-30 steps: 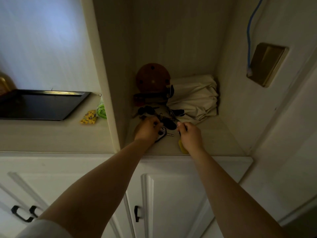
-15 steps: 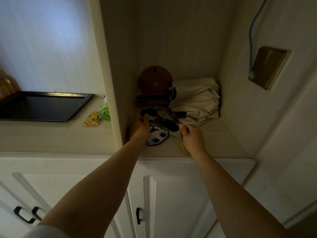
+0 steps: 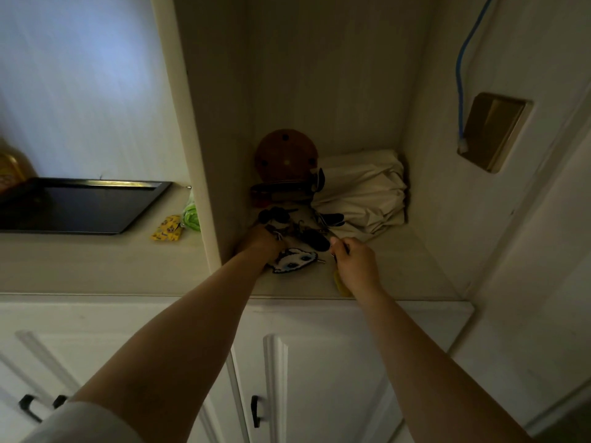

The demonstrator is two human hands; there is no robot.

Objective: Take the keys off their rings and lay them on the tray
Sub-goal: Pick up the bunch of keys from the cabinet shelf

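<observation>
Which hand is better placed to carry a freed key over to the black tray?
Probably left: the left hand is nearer the tray, which lies left of the cupboard divider. The right hand pinches something by the keys.

We see tray black, glossy | pouch yellow with small dark print | bundle beside it light green | charm white with black edging, blue eyes | disc reddish-brown, dark dots | cloth cream | cable blue | plate brass-gold

No legible text, labels or numbers are seen; print on the yellow packet is too blurred.
</observation>
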